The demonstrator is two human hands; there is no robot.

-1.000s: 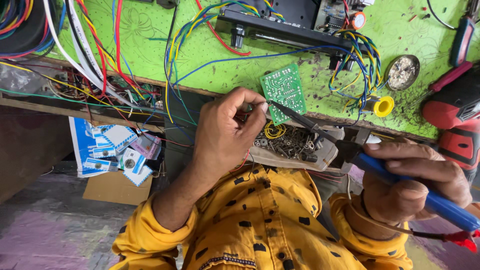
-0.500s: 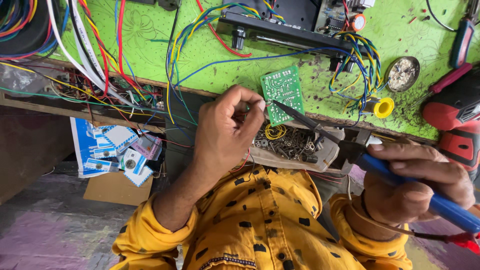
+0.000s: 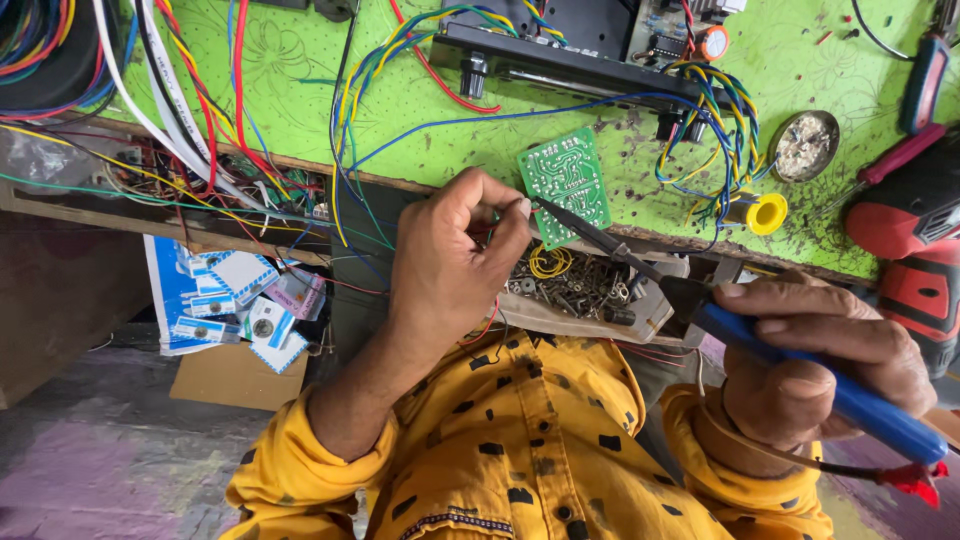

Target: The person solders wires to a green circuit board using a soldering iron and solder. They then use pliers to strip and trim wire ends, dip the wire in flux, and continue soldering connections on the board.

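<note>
- Soldering iron point(image 3: 800, 370): you hold its blue handle in your right hand point(image 3: 815, 365), at about 4 o'clock in the view, fingers wrapped shut around it and thumb laid along the top.
- Its long axis runs from 4 o'clock up toward 10 o'clock; the dark tip points at the fingertips of your left hand point(image 3: 455, 265), right at the lower edge of the green circuit board point(image 3: 566, 185).
- Your left hand sits near the centre, forearm rising from 7 o'clock, wrist bent, thumb and forefinger pinched shut. Whatever they grip is too small to make out.
- The circuit board lies flat on the green worktop point(image 3: 300, 90), tilted, its lower corner just over the front edge.
- That worktop edge runs from 9 o'clock toward 3 o'clock, just above both hands.
- Beneath the iron's shaft, an open tray of screws point(image 3: 585, 290) sits below the edge, close to your chest.
- A yellow solder reel point(image 3: 765, 213) and bundled coloured wires point(image 3: 715, 130) crowd the board's 3 o'clock side; a red drill point(image 3: 915, 250) is beside your right hand at 2 o'clock.
- Open room is on the bare worktop at 11 o'clock of the board.
</note>
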